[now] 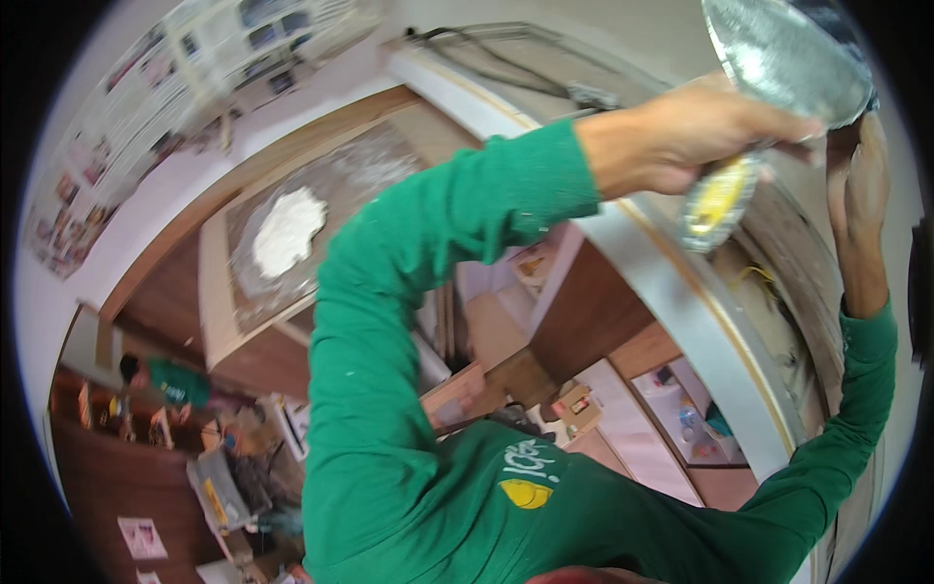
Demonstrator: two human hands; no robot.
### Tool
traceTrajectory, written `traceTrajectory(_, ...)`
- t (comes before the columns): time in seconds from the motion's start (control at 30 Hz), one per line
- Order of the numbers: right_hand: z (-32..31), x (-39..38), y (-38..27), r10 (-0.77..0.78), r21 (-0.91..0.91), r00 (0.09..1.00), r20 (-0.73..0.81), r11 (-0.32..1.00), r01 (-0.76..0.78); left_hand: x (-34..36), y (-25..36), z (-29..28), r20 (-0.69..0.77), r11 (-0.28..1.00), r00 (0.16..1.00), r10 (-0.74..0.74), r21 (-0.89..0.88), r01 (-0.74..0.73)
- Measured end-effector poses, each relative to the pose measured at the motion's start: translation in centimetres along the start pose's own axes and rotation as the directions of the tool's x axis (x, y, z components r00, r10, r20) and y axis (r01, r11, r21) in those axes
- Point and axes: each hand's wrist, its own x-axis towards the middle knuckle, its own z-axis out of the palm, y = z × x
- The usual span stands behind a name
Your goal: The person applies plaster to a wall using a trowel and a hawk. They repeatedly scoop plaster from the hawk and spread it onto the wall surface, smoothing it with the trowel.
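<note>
Silver-and-yellow disc (721, 201) is clamped in left hand (693, 134) below shiny silver piece (790, 66); right hand (860, 187) is raised nearby, grip can't be told.

Partly legible white lettering (530, 457) stands on the green sweatshirt (623, 501).

A green long-sleeved top (379, 331) with white lettering (526, 457) and yellow emblem (525, 493) leaves the hands (686, 131) bare.

Bright glare on the silvery sheet (793, 68), slightly blurred hands (693, 134), curved edges, dark corners.
</note>
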Motion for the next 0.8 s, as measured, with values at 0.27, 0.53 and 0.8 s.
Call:
traceTrajectory(0.27,9.0,-1.9,7.2,0.243,-0.221,0.834,0.495,0.964,-0.15,-5.8,3.1,-7.2,-0.506,0.992,0.862,0.025,-0.093,-0.083)
traceTrajectory(0.53,-0.7,-1.9,4.5,0.374,-0.697,0.66,0.652,0.637,0.328,-23.2,6.8,-19.0,-0.875,0.973,0.484,0.003,0.115,0.201)
traceTrajectory(0.8,-17.2,4.2,4.5,0.566,-0.824,0.655,0.501,0.081,0.561,-35.7,3.3,-30.3,-0.979,0.911,0.082,-0.185,-0.14,0.388)
